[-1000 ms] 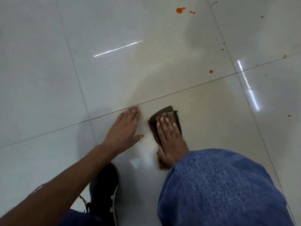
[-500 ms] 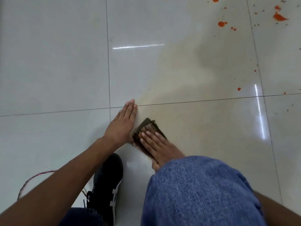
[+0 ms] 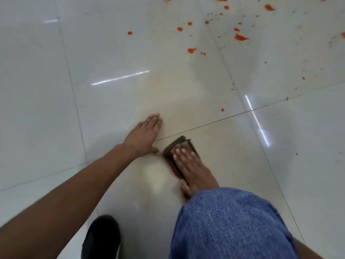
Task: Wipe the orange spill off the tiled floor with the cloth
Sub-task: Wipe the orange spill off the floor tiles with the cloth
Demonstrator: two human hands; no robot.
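Note:
A dark brown cloth (image 3: 175,146) lies flat on the glossy tiled floor (image 3: 56,90). My right hand (image 3: 190,167) presses down on it with fingers together, covering most of it. My left hand (image 3: 143,135) rests flat on the floor just left of the cloth, fingers stretched forward, holding nothing. Orange spill drops (image 3: 191,50) and larger blobs (image 3: 240,37) are scattered far ahead and to the right. A pale yellowish smear (image 3: 177,94) runs from the cloth toward the drops.
My bent knee in blue jeans (image 3: 229,225) fills the lower right and hides my right wrist. A black shoe (image 3: 101,238) stands at the bottom centre. Tile joints (image 3: 233,115) cross the floor near the hands.
The view swung, bringing more orange drops into sight at the top. My right hand slid the cloth slightly right, away from my left hand. My left hand stayed flat on the floor.

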